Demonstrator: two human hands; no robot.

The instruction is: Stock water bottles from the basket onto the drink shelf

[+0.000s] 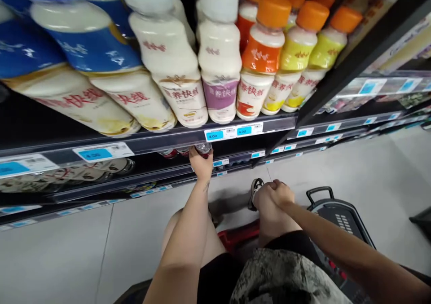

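My left hand [202, 164] reaches under the upper shelf's edge to the lower shelf. Its fingers are closed round a bottle [203, 148] with a clear top and a dark red part; the shelf above hides some of it. Similar dark red bottles [168, 153] stand to its left. My right hand [281, 193] rests on my right knee with its fingers curled in, and nothing shows in it.
Several milk drink bottles [220, 70] with white, orange and blue caps line the upper shelf [188, 138] above my left hand. Price tags [232, 132] run along the shelf edges. A dark grey basket [346, 218] with a handle stands on the pale floor [67, 254] at my right.
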